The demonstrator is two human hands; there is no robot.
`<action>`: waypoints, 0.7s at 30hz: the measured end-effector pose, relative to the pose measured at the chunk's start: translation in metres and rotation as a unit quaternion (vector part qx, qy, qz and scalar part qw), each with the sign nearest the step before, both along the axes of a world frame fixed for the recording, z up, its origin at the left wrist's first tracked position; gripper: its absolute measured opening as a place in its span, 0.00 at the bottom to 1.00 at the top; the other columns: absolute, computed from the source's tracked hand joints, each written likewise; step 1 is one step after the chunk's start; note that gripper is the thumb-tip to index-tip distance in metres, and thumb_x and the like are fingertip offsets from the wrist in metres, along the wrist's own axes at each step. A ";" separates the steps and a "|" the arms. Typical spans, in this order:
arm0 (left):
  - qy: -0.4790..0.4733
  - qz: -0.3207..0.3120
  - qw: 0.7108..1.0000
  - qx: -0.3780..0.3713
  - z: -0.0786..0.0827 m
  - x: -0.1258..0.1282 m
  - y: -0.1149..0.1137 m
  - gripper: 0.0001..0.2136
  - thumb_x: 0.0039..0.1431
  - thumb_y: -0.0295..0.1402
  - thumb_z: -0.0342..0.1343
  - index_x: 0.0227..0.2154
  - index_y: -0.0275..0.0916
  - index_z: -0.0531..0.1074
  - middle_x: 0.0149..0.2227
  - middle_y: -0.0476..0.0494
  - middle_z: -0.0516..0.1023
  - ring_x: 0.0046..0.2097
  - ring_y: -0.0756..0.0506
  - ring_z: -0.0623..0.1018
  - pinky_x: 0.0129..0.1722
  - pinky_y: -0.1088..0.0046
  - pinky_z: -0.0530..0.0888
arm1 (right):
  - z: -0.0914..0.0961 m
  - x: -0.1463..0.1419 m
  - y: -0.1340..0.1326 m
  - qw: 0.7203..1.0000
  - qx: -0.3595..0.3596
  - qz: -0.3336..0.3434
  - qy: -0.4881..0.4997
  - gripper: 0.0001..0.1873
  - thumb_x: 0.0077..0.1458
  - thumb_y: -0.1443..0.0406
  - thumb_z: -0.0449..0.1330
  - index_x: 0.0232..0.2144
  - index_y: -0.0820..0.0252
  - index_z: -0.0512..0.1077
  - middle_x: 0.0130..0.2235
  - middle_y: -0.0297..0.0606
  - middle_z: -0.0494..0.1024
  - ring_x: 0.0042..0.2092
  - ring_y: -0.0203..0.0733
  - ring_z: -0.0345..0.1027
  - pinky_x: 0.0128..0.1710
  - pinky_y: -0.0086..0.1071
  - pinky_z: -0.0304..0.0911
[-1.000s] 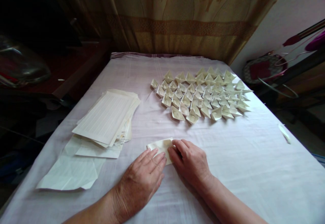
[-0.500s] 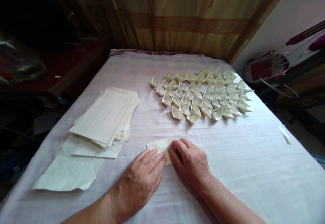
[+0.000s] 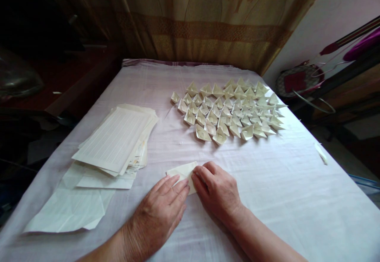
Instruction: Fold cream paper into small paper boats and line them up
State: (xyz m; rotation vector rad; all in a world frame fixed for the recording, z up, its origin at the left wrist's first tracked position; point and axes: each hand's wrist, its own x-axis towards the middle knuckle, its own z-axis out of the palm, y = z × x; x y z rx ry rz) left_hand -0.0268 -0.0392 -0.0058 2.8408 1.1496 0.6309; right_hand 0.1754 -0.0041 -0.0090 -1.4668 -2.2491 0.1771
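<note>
A small folded piece of cream paper lies on the cloth in front of me. My left hand rests flat over its left and lower part, fingers stretched out and pressing it down. At the paper's right edge, my right hand is closed, thumb and curled fingers pinching the edge. Part of the paper is hidden under both hands. Beyond it stand rows of small folded paper boats, set close together.
A stack of printed sheets lies at left, with a creased loose sheet partly under it. A white scrap is near the right edge of the cloth-covered table. A patterned curtain hangs behind.
The view has swung slightly, so everything sits a little farther left in it. Both hands stay on the folded paper, with hardly any visible movement of their own.
</note>
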 end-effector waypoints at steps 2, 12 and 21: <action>-0.006 0.004 1.000 0.000 -0.001 0.000 0.000 0.17 0.67 0.30 0.47 0.56 0.39 0.70 0.54 0.43 0.77 0.57 0.43 0.74 0.58 0.61 0.71 | 0.000 0.000 0.000 1.000 0.007 -0.001 0.002 0.10 0.63 0.65 0.53 0.31 0.56 0.72 0.30 0.35 0.72 0.31 0.36 0.65 0.32 0.28 0.55; -0.007 -0.001 1.000 -0.003 0.001 0.000 0.002 0.18 0.67 0.30 0.47 0.57 0.40 0.69 0.55 0.43 0.77 0.57 0.42 0.74 0.57 0.62 0.72 | -0.001 0.009 -0.005 0.999 0.005 0.006 0.033 0.12 0.65 0.64 0.51 0.37 0.56 0.75 0.32 0.37 0.74 0.32 0.36 0.67 0.33 0.27 0.60; -0.020 -0.009 1.000 -0.018 0.003 -0.001 0.003 0.16 0.67 0.30 0.48 0.55 0.36 0.71 0.55 0.41 0.77 0.57 0.42 0.74 0.58 0.61 0.71 | 0.004 0.008 -0.014 1.000 -0.014 -0.013 0.008 0.11 0.58 0.57 0.60 0.39 0.58 0.74 0.36 0.40 0.73 0.36 0.42 0.67 0.36 0.33 0.60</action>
